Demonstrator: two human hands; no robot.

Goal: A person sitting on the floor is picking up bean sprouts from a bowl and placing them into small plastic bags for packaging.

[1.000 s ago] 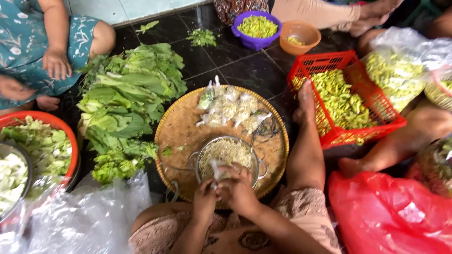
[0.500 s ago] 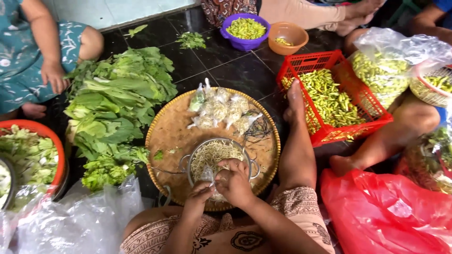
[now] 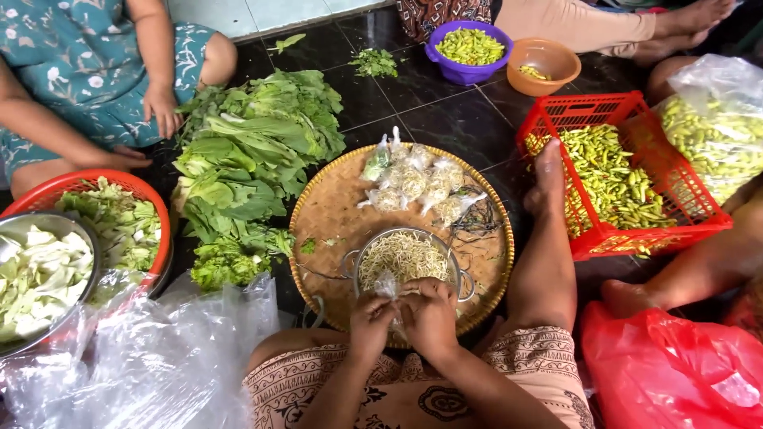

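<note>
- Small clear bag (image 3: pixel 388 284): pinched between left hand (image 3: pixel 372 316) and right hand (image 3: pixel 430 311), fingers closed on it
- Metal colander of bean sprouts (image 3: pixel 404 256): just beyond the grip; on woven tray (image 3: pixel 330 208)
- Filled bags (image 3: pixel 413 184): farther beyond

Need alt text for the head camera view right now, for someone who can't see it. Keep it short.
Seated on a dark tiled floor, a person's left hand and right hand pinch a small clear plastic bag over a metal colander of bean sprouts on a round woven tray. Filled knotted bags lie at the tray's far side, leafy greens left, a red basket of green chillies right.
</note>
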